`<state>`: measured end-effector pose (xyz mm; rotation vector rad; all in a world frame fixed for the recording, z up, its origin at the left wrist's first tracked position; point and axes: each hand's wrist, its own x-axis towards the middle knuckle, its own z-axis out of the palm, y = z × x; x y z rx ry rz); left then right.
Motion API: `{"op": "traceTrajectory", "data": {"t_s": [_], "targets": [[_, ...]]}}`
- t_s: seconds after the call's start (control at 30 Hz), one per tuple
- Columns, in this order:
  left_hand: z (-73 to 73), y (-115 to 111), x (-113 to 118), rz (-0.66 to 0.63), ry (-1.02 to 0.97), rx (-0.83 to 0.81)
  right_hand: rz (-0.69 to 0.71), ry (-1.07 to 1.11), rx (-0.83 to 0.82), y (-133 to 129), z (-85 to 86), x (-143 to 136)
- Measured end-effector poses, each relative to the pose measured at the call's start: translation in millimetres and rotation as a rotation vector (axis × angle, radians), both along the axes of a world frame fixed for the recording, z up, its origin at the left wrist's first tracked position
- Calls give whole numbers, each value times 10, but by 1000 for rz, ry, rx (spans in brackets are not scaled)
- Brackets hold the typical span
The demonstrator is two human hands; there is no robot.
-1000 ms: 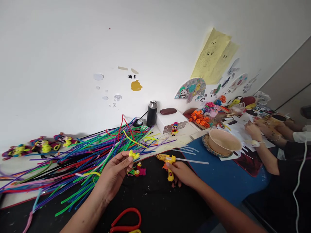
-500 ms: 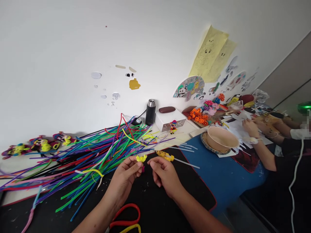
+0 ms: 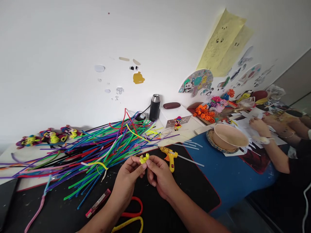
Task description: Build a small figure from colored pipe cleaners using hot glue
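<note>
Looks like you're on the pressing step: left hand (image 3: 131,171) and right hand (image 3: 160,174) both have fingertips pinched on the yellow piece (image 3: 144,158), over the black mat (image 3: 191,187) near the glue gun (image 3: 171,156). I'd say next needs a steady, gentle squeeze.

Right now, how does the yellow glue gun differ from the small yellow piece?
The glue gun rests on the black mat, while the left hand and right hand hold the yellow piece. The gun is larger than the piece. The gun shows an orange trigger; the piece shows none. Both look yellow.
</note>
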<state>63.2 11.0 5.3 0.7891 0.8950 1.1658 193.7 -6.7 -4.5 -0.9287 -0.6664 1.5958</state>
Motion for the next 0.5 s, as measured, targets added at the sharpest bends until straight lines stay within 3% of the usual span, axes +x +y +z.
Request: {"op": "traceTrajectory", "data": {"t_s": [0.13,0.27,0.4,0.5], "targets": [[-57,-48,-10,-20,60,26,22,20,-18,7,-9,2],[-12,-18,-224,-83,230,113,1,10,-19,43,-15,97],[50,148,-578,-70,699,376,-47,-55,-30,46,-27,277],[-17,289,-717,-210,1033,601,-18,-129,-52,3,-37,389]]}}
